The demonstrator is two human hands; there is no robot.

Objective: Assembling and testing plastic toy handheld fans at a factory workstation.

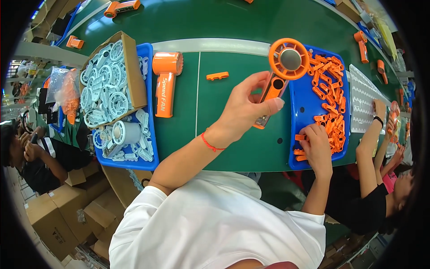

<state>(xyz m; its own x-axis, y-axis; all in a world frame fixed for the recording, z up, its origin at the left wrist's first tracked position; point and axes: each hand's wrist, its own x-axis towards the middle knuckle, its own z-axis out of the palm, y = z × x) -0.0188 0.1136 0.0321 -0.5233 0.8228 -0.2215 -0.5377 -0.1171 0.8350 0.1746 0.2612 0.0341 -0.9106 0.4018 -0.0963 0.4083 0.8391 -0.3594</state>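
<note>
My left hand (pixel 242 105) grips an orange handheld fan (pixel 290 59) by its handle, with the round slotted head up and away from me. The handle's side is uncovered, showing some inner parts. At the right, my right hand (pixel 317 144) reaches into a blue tray (pixel 301 96) of small orange plastic pieces (pixel 329 76). Its thumb and fingers pinch one orange piece (pixel 300 137) near the tray's left side. More of the same pieces lie under and beside that hand.
Left of centre, another orange fan (pixel 167 85) lies on the green table (pixel 219 148), with a single orange piece (pixel 217 76) nearby. A cardboard box (pixel 134 71) of light-blue parts sits over a blue tray (pixel 150 125). Co-workers are on both sides; one's hand (pixel 380 107) touches a white sheet (pixel 362 101).
</note>
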